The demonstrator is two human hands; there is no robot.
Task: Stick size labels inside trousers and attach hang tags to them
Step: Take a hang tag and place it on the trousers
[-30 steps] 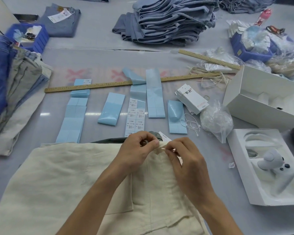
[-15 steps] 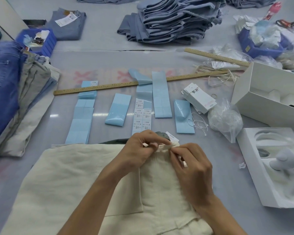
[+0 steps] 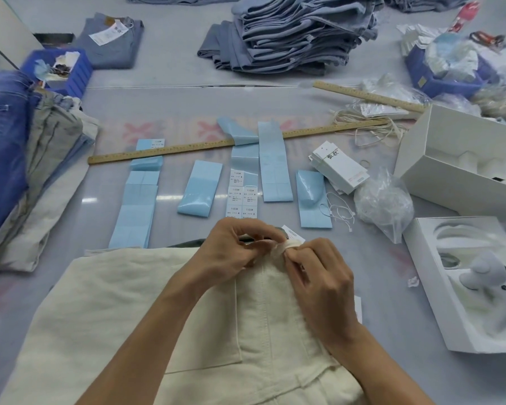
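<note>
Trousers (image 3: 123,311) in cream cloth lie flat at the near edge of the table, long axis running from near left to far right, waistband at the far end, pointing away from the person toward the label sheets (image 3: 241,194). At that waistband the left hand (image 3: 231,247) has its fingers curled round a fold of cloth. Just beside it, the right hand (image 3: 319,276) pinches a small bunched loop of the same fabric; the hands nearly touch. A white hang tag (image 3: 293,232) pokes out behind them, its string hidden.

Likely risks, as I judge them: the pinched loop could slip free, since the fold is small and the cloth soft, and the tag could slide off unseen. Farther right, loose strings (image 3: 338,210) lie near a plastic bag (image 3: 384,204).
</note>
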